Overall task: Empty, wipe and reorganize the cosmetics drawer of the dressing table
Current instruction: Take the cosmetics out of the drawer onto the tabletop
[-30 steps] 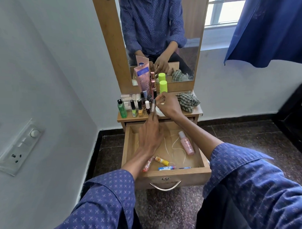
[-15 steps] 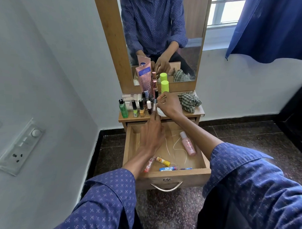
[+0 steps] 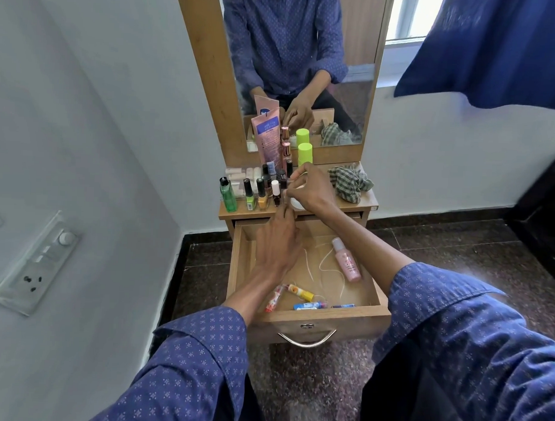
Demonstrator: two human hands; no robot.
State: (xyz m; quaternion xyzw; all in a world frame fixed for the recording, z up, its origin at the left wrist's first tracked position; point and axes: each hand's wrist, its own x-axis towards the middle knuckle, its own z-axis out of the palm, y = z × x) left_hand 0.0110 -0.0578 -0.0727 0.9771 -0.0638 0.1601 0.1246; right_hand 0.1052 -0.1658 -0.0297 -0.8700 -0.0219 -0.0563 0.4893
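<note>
The wooden drawer (image 3: 322, 317) is pulled open below the dressing table top (image 3: 363, 204). Inside lie a pink spray bottle (image 3: 347, 260) and several small lip balm tubes (image 3: 300, 292) near the front wall. My left hand (image 3: 276, 241) reaches over the drawer and holds a slim tube (image 3: 283, 196) upright at the top's front edge by its base. My right hand (image 3: 311, 191) has its fingers curled at the tube's upper end, above a white round item (image 3: 296, 206). Nail polish bottles (image 3: 262, 197), a green bottle (image 3: 229, 197) and a pink tube (image 3: 269, 137) stand on the top.
A checked cloth (image 3: 349, 184) lies bunched on the right of the top. A lime-capped bottle (image 3: 304, 153) stands against the mirror (image 3: 307, 54). A wall with a switch panel (image 3: 37, 261) is close on the left. Dark tiled floor (image 3: 457, 248) lies to the right.
Both hands have brought the slim tube down and a little forward, beside the row of nail polish bottles. The drawer's contents have not moved.
</note>
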